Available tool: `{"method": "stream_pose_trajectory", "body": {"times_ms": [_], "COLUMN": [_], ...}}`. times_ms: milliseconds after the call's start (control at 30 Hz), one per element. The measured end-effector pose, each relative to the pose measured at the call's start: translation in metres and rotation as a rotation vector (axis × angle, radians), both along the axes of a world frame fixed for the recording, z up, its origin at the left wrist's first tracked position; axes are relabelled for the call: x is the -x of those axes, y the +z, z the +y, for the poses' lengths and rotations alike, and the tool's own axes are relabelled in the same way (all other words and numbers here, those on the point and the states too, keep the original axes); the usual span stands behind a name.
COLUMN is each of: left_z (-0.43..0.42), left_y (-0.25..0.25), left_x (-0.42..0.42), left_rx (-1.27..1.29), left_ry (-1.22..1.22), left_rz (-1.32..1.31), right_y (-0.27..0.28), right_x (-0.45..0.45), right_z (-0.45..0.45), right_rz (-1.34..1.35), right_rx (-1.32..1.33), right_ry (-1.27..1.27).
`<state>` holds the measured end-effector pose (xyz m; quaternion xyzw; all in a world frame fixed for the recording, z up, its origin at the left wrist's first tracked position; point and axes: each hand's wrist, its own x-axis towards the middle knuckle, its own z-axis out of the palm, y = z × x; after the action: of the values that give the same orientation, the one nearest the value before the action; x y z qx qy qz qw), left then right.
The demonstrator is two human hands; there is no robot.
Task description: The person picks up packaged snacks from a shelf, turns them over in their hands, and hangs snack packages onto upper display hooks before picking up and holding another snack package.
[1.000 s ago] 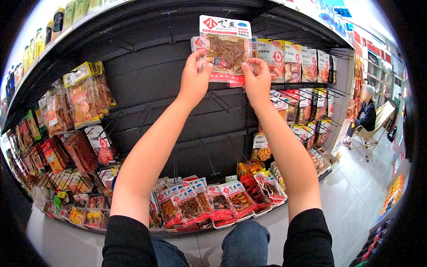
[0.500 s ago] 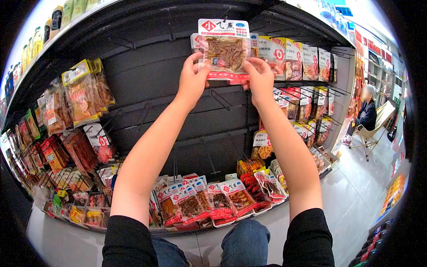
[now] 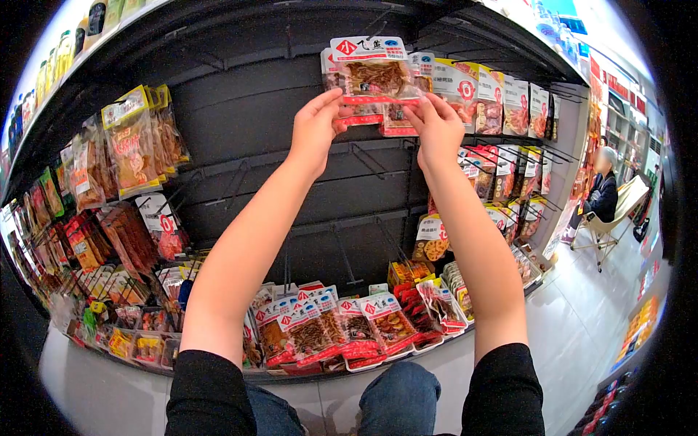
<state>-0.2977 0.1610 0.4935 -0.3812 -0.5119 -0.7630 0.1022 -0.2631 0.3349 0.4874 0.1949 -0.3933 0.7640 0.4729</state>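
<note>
A clear snack packet (image 3: 374, 78) with a white, red-marked header and brown dried contents is up at a hook near the top of the black rack. My left hand (image 3: 316, 134) is closed at its lower left corner, fingertips pinched together. At the lower right corner my right hand (image 3: 440, 133) pinches the edge between thumb and fingers. The packet tilts, its lower edge toward me. Similar red-and-white packets (image 3: 398, 120) hang just behind it, partly covered. Whether the hook passes fully through the header hole is hard to make out.
Bare hooks (image 3: 367, 158) stick out from the black back panel (image 3: 247, 116). More packets (image 3: 309, 327) lie in trays on the bottom shelf. Hanging bags (image 3: 131, 145) are at left, others (image 3: 502, 102) at right. A seated person (image 3: 602, 185) is far right on a folding chair (image 3: 618, 211).
The packet has gone slightly down and right, and now leans with its bottom edge toward me. More of the packets behind it shows. My right hand has shifted a little right.
</note>
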Motion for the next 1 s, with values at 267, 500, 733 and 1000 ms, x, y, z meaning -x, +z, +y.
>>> {"method": "stream_pose_trajectory", "body": {"times_ms": [267,500,733,1000], "left_z": [0.011,0.015,0.019,-0.038], "left_y": [0.011,0.005,-0.005,-0.019], "left_x": [0.031,0.062,0.051,0.009], "left_rx": [-0.095,0.068,0.091,0.217], "left_ry": [-0.070,-0.024,0.008,0.044], "left_rz": [-0.183,-0.215,-0.456,-0.078], "right_y": [0.020,0.016,-0.004,-0.022], "right_x": [0.044,0.072,0.067,0.013], "right_z": [-0.007,0.001,0.011,0.024], "right_rz": [-0.163,-0.470,-0.669,-0.534], "right_rx": [-0.088,-0.187,-0.318,-0.473], "right_ry": [0.107,0.010,0.094,-0.079]}}
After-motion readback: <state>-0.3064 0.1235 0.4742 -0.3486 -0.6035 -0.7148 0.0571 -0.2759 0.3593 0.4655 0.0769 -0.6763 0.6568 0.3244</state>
